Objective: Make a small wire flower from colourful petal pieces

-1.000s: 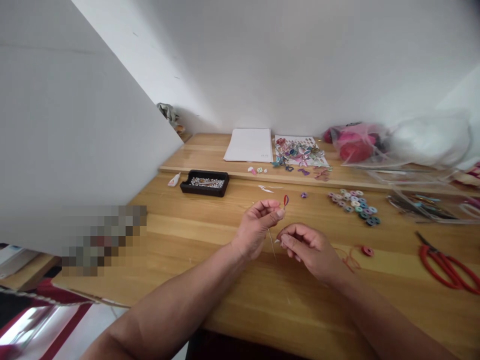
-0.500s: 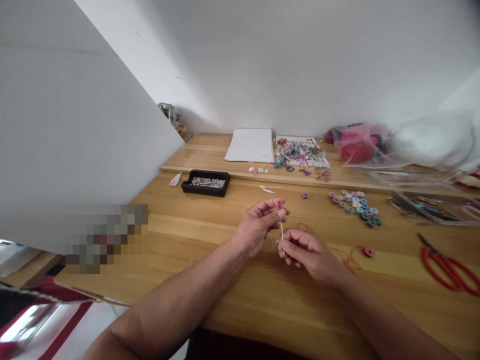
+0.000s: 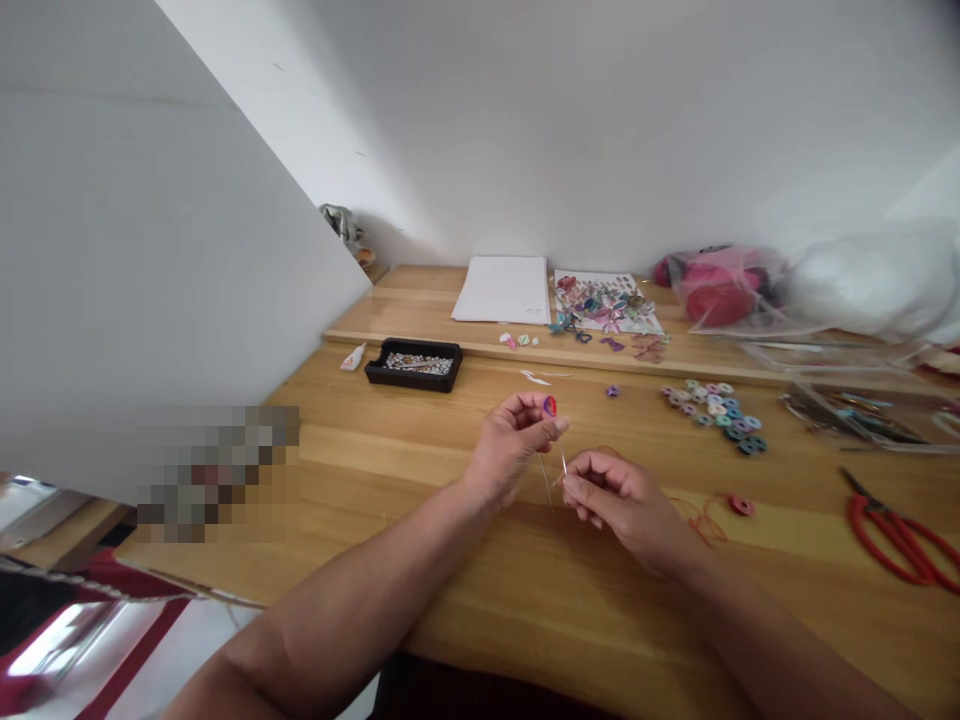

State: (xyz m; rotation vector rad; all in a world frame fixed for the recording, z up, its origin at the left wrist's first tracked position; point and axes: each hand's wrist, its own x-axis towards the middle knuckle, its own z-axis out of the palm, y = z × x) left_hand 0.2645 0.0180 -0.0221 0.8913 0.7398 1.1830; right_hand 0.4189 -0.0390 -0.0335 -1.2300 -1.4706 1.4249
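Observation:
My left hand point(image 3: 514, 440) is closed, pinching a small red and purple oval petal point(image 3: 550, 406) between thumb and fingers above the table. Thin pale wires point(image 3: 546, 480) hang down below that hand. Just to the right and lower, my right hand point(image 3: 611, 500) is closed in a pinch on a thin, pale needle-like piece point(image 3: 565, 462), whose tip points up toward the petal. The pinched end of this piece is hidden by the fingers. Orange thread point(image 3: 705, 522) lies on the table behind the right hand, near a red bobbin point(image 3: 741, 505).
A black tray of beads point(image 3: 414, 366) and a white glue tube point(image 3: 353, 357) stand at left. Paper sheets point(image 3: 502, 290) and colourful petals point(image 3: 604, 305) lie on the back ledge. Thread bobbins point(image 3: 712, 405), red-handled scissors point(image 3: 892, 530) and plastic bags point(image 3: 720, 290) are at right.
The petal in my left hand has turned from edge-on to showing its red face. The pale piece between the hands shows shorter, and it no longer reaches the left thumb.

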